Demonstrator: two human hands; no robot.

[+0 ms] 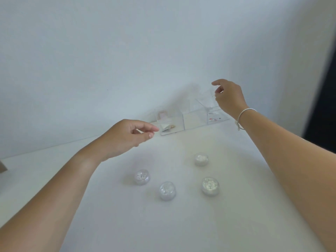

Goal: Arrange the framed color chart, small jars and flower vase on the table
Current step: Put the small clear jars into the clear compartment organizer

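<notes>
Several small clear jars with glittery contents stand on the white table [236,215]: one at the left [142,177], one in front [167,190], one at the right [210,185] and one further back [201,159]. My left hand [127,137] hovers above the table next to a clear acrylic box [171,122], fingers loosely curled with nothing in them. My right hand [229,99] is raised at the back right, with its fingertips on the top corner of a tilted clear acrylic piece [207,101]. No framed color chart or flower vase can be made out.
A row of clear acrylic boxes [194,119] stands against the white wall; one of them holds small packets, another a printed card [214,118]. A brown object [2,167] pokes in at the left edge. A dark opening lies to the far right.
</notes>
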